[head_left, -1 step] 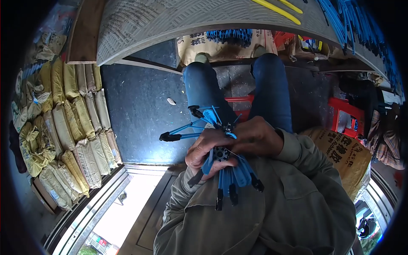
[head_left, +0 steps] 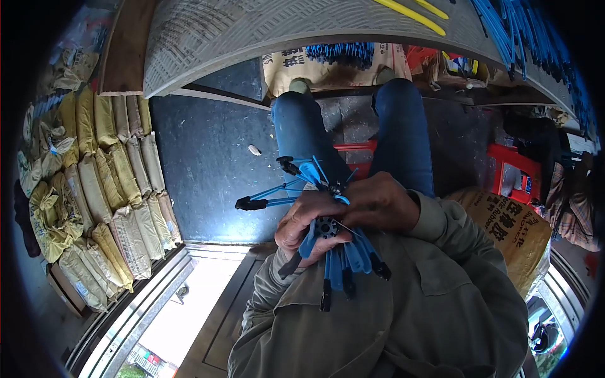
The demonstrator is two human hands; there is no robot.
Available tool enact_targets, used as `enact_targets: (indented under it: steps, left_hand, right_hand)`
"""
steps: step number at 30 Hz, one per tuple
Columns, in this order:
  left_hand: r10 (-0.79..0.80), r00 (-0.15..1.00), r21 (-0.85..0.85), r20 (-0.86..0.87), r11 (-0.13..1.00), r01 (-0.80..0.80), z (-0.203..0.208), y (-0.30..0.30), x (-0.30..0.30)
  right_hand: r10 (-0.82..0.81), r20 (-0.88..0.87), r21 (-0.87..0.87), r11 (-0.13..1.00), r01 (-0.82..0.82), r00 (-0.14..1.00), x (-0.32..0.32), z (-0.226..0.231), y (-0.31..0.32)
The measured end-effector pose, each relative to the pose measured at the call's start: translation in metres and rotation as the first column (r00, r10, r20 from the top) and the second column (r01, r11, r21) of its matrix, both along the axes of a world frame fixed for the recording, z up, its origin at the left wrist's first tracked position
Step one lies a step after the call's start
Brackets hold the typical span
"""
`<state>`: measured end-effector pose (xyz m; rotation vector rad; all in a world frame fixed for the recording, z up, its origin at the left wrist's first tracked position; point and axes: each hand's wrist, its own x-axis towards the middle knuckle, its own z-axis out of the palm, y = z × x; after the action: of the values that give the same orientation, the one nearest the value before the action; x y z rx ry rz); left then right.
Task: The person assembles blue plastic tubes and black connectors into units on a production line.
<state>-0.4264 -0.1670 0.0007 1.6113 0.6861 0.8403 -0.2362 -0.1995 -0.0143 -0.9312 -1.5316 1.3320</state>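
Observation:
In front of my chest I hold a frame of blue arms with black tips (head_left: pixel 251 203), set round a black slotted hub (head_left: pixel 326 227). My left hand (head_left: pixel 307 214) is wrapped round the frame beside the hub, its thumb across the near side. My right hand (head_left: pixel 381 200) is closed at the hub's right, fingers pinched together; what they grip is hidden. A thin pale strand (head_left: pixel 345 228) shows by the hub, between the hands. Some arms stick out left past my knee, while others hang toward my jacket (head_left: pixel 353 268).
A grey patterned tabletop (head_left: pixel 252 31) stands ahead, with yellow strips (head_left: pixel 413 17) and a heap of blue rods (head_left: pixel 513 38) on it. Stacked sacks (head_left: pixel 94 170) fill the left. Right of me are a brown sack (head_left: pixel 504 230) and a red stool (head_left: pixel 504 170).
The black-tipped arms hanging toward my jacket have shifted slightly, and the hub has tipped a little. Both hands keep their places.

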Motion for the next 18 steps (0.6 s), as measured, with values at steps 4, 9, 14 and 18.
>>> enact_targets:
  steps: [4,9,14,18]
  left_hand:
    - [-0.025,1.0,0.015,-0.016,1.0,0.025,0.001,-0.002,0.001]
    - [-0.047,0.998,-0.015,0.042,0.999,0.047,-0.002,-0.001,0.006]
    - [-0.035,0.998,-0.048,0.051,0.998,0.038,0.0,-0.001,0.012]
    - [0.048,0.998,-0.018,0.033,0.999,-0.048,-0.005,-0.002,0.018]
  right_hand:
    - [-0.028,-0.006,-0.038,0.999,0.027,1.0,0.002,0.003,0.0]
    - [-0.101,-0.102,-0.112,0.99,0.089,0.99,0.003,-0.011,0.0]
    - [0.025,-0.054,-0.137,0.99,-0.033,0.998,0.008,-0.021,0.008]
    - [0.08,-0.092,-0.193,0.976,-0.097,0.993,0.016,-0.014,0.018]
